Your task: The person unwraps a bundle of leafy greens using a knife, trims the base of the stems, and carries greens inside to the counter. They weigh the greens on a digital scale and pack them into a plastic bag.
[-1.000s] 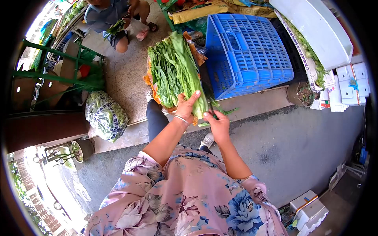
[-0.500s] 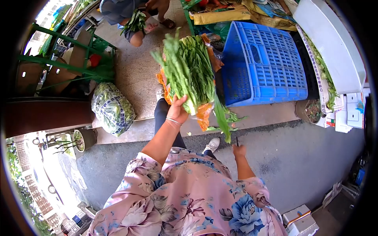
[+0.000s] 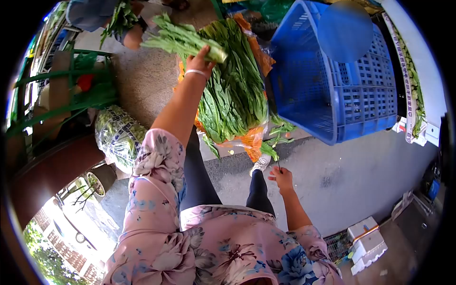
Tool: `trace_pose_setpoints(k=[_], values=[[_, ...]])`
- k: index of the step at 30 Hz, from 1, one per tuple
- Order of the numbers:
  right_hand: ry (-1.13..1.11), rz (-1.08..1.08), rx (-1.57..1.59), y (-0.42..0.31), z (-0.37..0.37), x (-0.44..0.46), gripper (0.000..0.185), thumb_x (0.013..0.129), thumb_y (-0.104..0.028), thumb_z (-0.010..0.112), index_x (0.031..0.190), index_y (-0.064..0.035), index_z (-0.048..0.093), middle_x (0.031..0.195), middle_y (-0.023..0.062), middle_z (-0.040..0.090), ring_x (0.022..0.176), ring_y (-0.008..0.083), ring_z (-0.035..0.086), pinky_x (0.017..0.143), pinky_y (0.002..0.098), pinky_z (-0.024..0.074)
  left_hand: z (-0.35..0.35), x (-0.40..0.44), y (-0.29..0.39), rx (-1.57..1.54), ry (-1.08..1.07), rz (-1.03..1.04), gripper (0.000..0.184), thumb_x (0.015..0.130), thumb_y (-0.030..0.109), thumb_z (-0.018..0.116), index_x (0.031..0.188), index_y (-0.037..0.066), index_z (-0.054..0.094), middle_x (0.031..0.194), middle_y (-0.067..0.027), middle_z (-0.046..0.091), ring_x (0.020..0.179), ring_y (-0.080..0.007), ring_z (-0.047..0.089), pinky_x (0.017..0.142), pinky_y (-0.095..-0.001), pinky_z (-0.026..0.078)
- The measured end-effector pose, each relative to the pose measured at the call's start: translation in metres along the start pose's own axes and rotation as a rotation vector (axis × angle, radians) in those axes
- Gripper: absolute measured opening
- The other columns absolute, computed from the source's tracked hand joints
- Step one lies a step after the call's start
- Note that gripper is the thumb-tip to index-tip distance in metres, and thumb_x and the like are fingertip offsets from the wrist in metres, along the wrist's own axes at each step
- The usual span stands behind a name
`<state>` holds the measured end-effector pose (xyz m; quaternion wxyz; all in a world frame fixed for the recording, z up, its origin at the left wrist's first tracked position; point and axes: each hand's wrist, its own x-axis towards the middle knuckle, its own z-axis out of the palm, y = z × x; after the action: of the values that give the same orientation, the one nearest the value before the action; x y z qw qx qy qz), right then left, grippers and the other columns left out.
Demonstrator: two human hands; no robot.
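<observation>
My left hand (image 3: pixel 199 61) is closed around the stem end of a bunch of long-leaf lettuce (image 3: pixel 178 39), its leaves pointing left. Below and beside it, a large pile of the same long leafy greens (image 3: pixel 232 95) rests on orange-and-clear plastic wrapping (image 3: pixel 254 141). Lower right, apart from the pile, my right hand (image 3: pixel 282 180) grips a thin dark tool (image 3: pixel 279 164); its kind is too small to tell. Loose leaves (image 3: pixel 276 141) lie on the ground between that hand and the pile.
A blue plastic crate (image 3: pixel 363 92) lies on its side right of the pile. At upper left, another person (image 3: pixel 92 14) crouches, holding greens (image 3: pixel 119 21). A bagged vegetable bundle (image 3: pixel 118 135) and green rack (image 3: pixel 71 97) stand left. White foam boxes (image 3: pixel 368 240) sit lower right.
My left hand has carried the lettuce bunch up and left, turning it sideways, which uncovers more of the pile. My right hand stays low with its tool. The view has shifted.
</observation>
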<state>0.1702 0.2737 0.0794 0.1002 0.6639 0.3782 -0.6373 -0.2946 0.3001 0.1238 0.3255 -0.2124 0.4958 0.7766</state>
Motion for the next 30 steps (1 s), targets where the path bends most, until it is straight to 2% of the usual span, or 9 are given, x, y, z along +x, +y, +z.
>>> trace_pose_setpoints(k=[3, 6, 8, 15, 17, 23, 25, 29, 30], values=[[0.025, -0.317, 0.042, -0.023, 0.043, 0.017, 0.020, 0.080, -0.013, 0.057, 0.089, 0.0053, 0.057, 0.073, 0.0080, 0.060, 0.056, 0.0161, 0.061, 0.051, 0.0234, 0.0483, -0.002, 0.047, -0.016, 0.074, -0.030, -0.169, 0.033, 0.082, 0.011, 0.055, 0.112, 0.001, 0.044, 0.119, -0.0127, 0.044, 0.111, -0.0258, 0.044, 0.091, -0.0392, 0.042], [-0.017, -0.640, -0.083, -0.043, 0.084, 0.041, 0.032, 0.076, -0.009, 0.061, 0.105, 0.0025, 0.054, 0.093, 0.0092, 0.060, 0.085, 0.0160, 0.059, 0.074, 0.0248, 0.0456, -0.020, 0.054, -0.023, 0.095, 0.007, -0.210, 0.027, 0.085, 0.011, 0.050, 0.109, 0.001, 0.045, 0.118, -0.0133, 0.044, 0.109, -0.0255, 0.045, 0.090, -0.0390, 0.041], [-0.204, -0.622, 0.203, -0.062, 0.117, 0.042, 0.050, 0.069, -0.010, 0.067, 0.114, 0.0005, 0.048, 0.108, 0.0126, 0.055, 0.099, 0.0182, 0.053, 0.084, 0.0267, 0.0413, -0.031, 0.037, -0.019, 0.108, -0.029, -0.135, 0.025, 0.085, 0.011, 0.048, 0.108, 0.002, 0.046, 0.114, -0.0131, 0.046, 0.106, -0.0247, 0.047, 0.086, -0.0388, 0.042], [-0.032, -0.715, -0.287, -0.085, 0.144, 0.056, 0.064, 0.060, -0.013, 0.073, 0.117, -0.0022, 0.048, 0.109, 0.0141, 0.054, 0.098, 0.0239, 0.053, 0.086, 0.0303, 0.0412, -0.095, -0.082, -0.013, 0.282, 0.044, -0.090, 0.020, 0.083, 0.010, 0.048, 0.101, 0.003, 0.045, 0.087, -0.0098, 0.054, 0.086, -0.0220, 0.055, 0.076, -0.0348, 0.046], [-0.081, -0.747, -0.280, -0.090, 0.136, 0.051, 0.058, 0.061, -0.007, 0.073, 0.114, 0.0003, 0.050, 0.104, 0.0111, 0.056, 0.094, 0.0195, 0.054, 0.083, 0.0276, 0.0429, -0.140, -0.106, -0.039, 0.349, 0.037, -0.257, 0.040, 0.079, 0.004, 0.051, 0.116, -0.003, 0.039, 0.098, -0.0154, 0.055, 0.083, -0.0238, 0.057, 0.069, -0.0336, 0.049], [-0.269, -0.685, 0.046, -0.118, 0.105, 0.004, 0.043, 0.066, 0.002, 0.070, 0.106, 0.0029, 0.056, 0.094, 0.0046, 0.058, 0.082, 0.0097, 0.054, 0.071, 0.0229, 0.0480, -0.131, -0.179, -0.086, 0.398, -0.176, -0.488, 0.066, 0.078, 0.041, 0.061, 0.124, 0.000, 0.035, 0.115, -0.0155, 0.048, 0.109, -0.0270, 0.045, 0.091, -0.0394, 0.038], [-0.388, -0.535, 0.329, -0.138, 0.094, -0.032, 0.042, 0.063, -0.006, 0.074, 0.100, 0.0055, 0.058, 0.083, 0.0020, 0.059, 0.073, 0.0057, 0.051, 0.067, 0.0198, 0.0434, -0.111, -0.186, -0.089, 0.041, -0.246, -0.520, 0.074, 0.075, 0.049, 0.059, 0.129, 0.007, 0.030, 0.123, -0.0152, 0.042, 0.117, -0.0284, 0.037, 0.096, -0.0421, 0.033], [-0.284, -0.755, -0.068, -0.148, 0.062, -0.072, 0.039, 0.064, -0.008, 0.073, 0.099, 0.0022, 0.060, 0.083, 0.0024, 0.059, 0.072, 0.0050, 0.050, 0.064, 0.0200, 0.0430, -0.065, -0.195, -0.084, -0.085, -0.439, -0.521, 0.064, 0.079, 0.048, 0.053, 0.125, 0.006, 0.035, 0.121, -0.0149, 0.045, 0.108, -0.0289, 0.047, 0.095, -0.0444, 0.036], [-0.229, -1.007, -0.196, -0.144, 0.057, -0.074, 0.037, 0.066, -0.009, 0.072, 0.099, 0.0009, 0.061, 0.084, 0.0027, 0.059, 0.072, 0.0052, 0.050, 0.065, 0.0198, 0.0425, -0.053, -0.203, -0.083, 0.022, -0.377, -0.512, 0.052, 0.080, 0.039, 0.057, 0.117, 0.005, 0.043, 0.112, -0.0136, 0.053, 0.099, -0.0289, 0.053, 0.089, -0.0434, 0.041]])
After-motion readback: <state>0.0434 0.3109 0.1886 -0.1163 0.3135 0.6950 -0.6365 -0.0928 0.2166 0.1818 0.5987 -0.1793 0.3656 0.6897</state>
